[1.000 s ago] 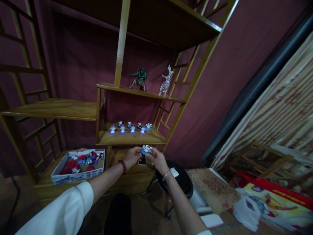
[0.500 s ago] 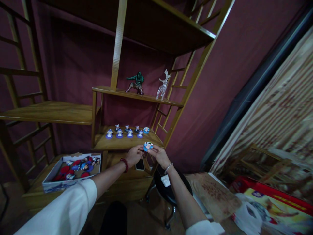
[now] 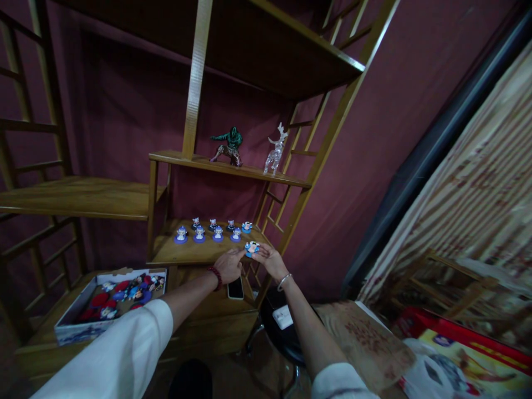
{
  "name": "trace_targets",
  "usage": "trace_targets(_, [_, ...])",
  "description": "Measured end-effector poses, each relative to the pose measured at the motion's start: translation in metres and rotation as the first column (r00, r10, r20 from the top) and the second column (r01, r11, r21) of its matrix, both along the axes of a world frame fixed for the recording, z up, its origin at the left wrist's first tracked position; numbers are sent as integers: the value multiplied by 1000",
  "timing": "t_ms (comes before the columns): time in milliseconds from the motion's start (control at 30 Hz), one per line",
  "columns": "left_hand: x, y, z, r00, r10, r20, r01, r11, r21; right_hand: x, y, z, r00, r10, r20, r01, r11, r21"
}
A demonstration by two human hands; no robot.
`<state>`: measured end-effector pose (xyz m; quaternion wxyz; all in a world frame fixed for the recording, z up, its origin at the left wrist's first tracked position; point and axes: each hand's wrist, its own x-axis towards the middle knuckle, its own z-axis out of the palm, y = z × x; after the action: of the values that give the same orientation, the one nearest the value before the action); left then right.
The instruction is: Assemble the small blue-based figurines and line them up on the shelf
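Observation:
A small figurine (image 3: 251, 249) with a blue base is held at the front right edge of the lower shelf (image 3: 187, 256). My right hand (image 3: 272, 262) grips it from the right, thumb and fingers at its rim. My left hand (image 3: 228, 267), fingers curled, has its fingertips at the figurine's left edge. Behind it, a matching blue-based figurine (image 3: 246, 226) stands at the back right. To the left are a front row of purple-based figurines (image 3: 199, 234) and a back row of dark-based figurines (image 3: 213, 224).
An open box (image 3: 75, 331) of mixed figurines sits at lower left. A phone (image 3: 235, 288) lies below the shelf. Above stand a green-topped figure (image 3: 229, 145) and a clear deer (image 3: 276, 149). A black stool (image 3: 286, 346) carrying a white item (image 3: 282, 317) is at lower right.
Both hands and the held figurine have come nearer the shelf's front right edge. My left hand has shifted slightly lower and left. The view has shifted a little.

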<state>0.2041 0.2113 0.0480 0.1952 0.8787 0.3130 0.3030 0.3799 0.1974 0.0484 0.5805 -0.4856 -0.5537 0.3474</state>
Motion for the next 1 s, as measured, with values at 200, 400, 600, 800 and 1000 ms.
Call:
trace_targets(200, [9,12,-4,995,-13,-102,20,998,65,17,21,-14,999,-15,48,15,1000,5])
trace_targets(400, [16,13,-2,985,0,-172,-2,1000,-12,27,33,-23,992,-93,89,93,996,5])
trace_targets(600, [22,16,-1,976,3,-220,-13,999,-48,30,42,-29,979,-144,145,140,989,37])
trace_targets(800, [27,20,-4,977,6,-214,-1,1000,22,35,52,-27,922,-167,350,166,985,33])
trace_targets(1000, [35,22,-1,961,54,-273,-42,998,50,32,58,-21,847,-245,472,261,965,33])
